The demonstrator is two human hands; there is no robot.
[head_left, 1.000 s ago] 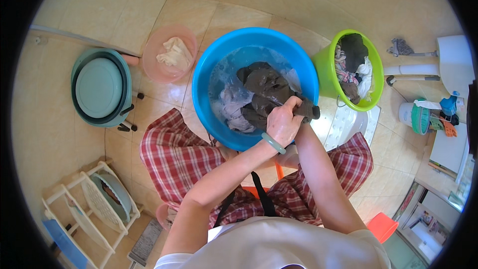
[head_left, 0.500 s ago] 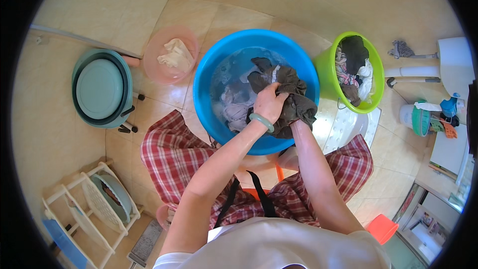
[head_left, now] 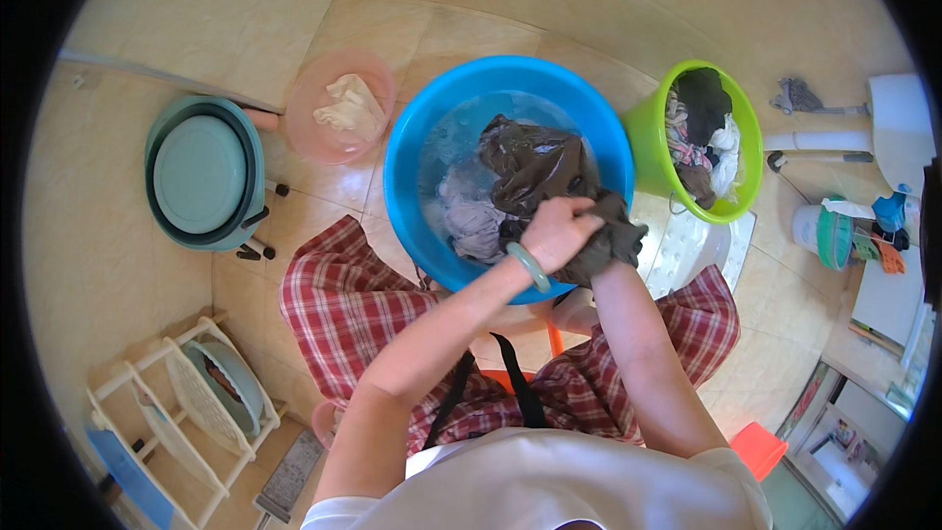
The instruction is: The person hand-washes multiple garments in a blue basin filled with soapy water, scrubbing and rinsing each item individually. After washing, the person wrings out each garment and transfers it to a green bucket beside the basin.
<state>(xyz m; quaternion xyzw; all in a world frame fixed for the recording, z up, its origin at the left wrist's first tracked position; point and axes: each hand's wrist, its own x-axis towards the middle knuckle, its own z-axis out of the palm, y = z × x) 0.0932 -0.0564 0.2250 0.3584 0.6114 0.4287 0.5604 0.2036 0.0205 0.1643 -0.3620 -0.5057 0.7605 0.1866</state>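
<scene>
A dark brown wet garment [head_left: 535,165] lies half in the soapy water of a large blue basin [head_left: 407,236]. One end of it is bunched up at the basin's near right rim. My left hand [head_left: 559,236], with a pale green bangle [head_left: 530,267] at the wrist, has its fingers closed on this bunched cloth. My right hand reaches in under the same bunch, where the cloth covers its fingers; only the wrist and forearm [head_left: 633,334] show. Left of the dark garment, a greyish-lilac cloth [head_left: 476,231] soaks in the water.
A green bucket [head_left: 643,137] of clothes stands right of the basin, by a white ridged washboard [head_left: 702,245]. On the left are a pink basin [head_left: 309,142] with a cream cloth, stacked teal basins [head_left: 201,177] and a white rack [head_left: 186,412]. A red-orange container [head_left: 758,450] sits lower right.
Both hands have moved right and slightly nearer with the bunched end of the dark garment. Its other part now spreads flatter over the water.
</scene>
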